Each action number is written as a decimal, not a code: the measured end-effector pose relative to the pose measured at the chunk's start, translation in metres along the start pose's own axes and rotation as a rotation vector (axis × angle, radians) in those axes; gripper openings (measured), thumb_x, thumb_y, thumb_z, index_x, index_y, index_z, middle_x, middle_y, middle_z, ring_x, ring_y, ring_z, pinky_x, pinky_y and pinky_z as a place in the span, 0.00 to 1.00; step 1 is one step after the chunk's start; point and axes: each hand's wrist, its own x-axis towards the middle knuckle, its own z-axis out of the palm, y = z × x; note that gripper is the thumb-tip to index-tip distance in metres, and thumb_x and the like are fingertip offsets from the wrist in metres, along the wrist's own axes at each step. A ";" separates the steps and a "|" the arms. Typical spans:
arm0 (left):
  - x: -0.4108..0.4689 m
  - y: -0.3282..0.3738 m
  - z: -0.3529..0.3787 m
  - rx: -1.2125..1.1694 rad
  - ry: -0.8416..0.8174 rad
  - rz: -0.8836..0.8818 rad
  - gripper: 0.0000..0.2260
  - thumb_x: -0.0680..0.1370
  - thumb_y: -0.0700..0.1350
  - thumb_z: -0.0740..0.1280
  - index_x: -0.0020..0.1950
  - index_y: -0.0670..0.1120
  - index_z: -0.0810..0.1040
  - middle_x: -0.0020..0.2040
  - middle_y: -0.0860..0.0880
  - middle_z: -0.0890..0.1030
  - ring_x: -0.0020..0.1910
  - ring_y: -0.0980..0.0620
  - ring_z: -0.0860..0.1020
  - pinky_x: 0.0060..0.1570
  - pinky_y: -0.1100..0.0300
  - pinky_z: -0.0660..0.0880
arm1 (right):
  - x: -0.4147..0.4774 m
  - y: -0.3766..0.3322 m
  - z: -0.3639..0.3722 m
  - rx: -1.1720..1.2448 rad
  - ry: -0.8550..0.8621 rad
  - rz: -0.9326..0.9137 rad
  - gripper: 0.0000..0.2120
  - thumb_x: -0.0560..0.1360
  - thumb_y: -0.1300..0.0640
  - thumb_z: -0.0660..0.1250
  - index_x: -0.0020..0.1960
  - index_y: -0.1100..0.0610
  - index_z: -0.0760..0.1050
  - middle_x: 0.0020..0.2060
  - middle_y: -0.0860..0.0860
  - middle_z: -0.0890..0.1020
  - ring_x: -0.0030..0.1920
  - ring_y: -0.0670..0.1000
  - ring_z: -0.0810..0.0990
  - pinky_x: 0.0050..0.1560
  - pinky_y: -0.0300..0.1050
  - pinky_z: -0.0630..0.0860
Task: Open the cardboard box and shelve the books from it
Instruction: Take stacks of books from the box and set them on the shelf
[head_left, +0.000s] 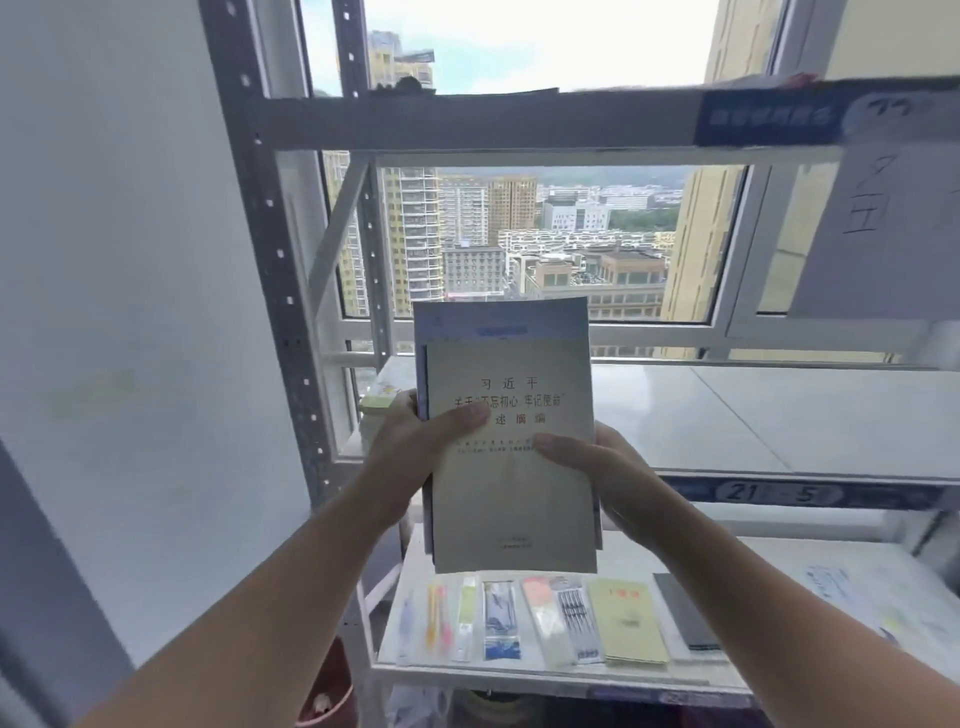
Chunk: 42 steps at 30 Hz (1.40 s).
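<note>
I hold a small stack of books (511, 488) upright in front of the metal shelving unit (467, 124). The front book has a pale cream cover with printed characters; a larger blue-topped book (498, 319) stands behind it. My left hand (421, 441) grips the stack's left edge, thumb across the cover. On the right edge sits my right hand (597, 467), thumb on the front cover too. The stack hangs in front of the middle shelf (753, 415), which is a white board. The cardboard box is out of view.
The lower shelf (857, 597) holds a row of packaged pens (498, 621), a yellow booklet (626, 621) and a dark flat item (683, 613). A paper sign (878, 223) hangs from the top shelf at right. A white wall stands at left; a window lies behind.
</note>
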 end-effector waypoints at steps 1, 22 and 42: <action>0.012 -0.006 0.010 -0.001 -0.010 -0.009 0.22 0.72 0.46 0.79 0.62 0.38 0.83 0.53 0.38 0.89 0.48 0.39 0.89 0.42 0.52 0.85 | 0.005 0.003 -0.016 -0.012 -0.001 0.006 0.23 0.74 0.46 0.76 0.65 0.54 0.82 0.59 0.61 0.87 0.59 0.73 0.84 0.62 0.86 0.69; 0.264 -0.094 0.057 0.034 -0.187 -0.017 0.40 0.64 0.42 0.84 0.73 0.40 0.71 0.63 0.38 0.85 0.61 0.37 0.85 0.61 0.38 0.82 | 0.174 0.050 -0.158 -0.149 0.102 -0.014 0.28 0.74 0.57 0.76 0.72 0.49 0.75 0.61 0.50 0.87 0.62 0.55 0.86 0.58 0.54 0.85; 0.274 -0.127 0.077 0.068 0.033 -0.293 0.40 0.60 0.62 0.83 0.64 0.40 0.82 0.56 0.39 0.88 0.53 0.37 0.88 0.56 0.35 0.83 | 0.208 0.081 -0.158 0.080 0.171 0.165 0.23 0.72 0.51 0.77 0.66 0.53 0.81 0.58 0.56 0.89 0.58 0.62 0.88 0.63 0.73 0.79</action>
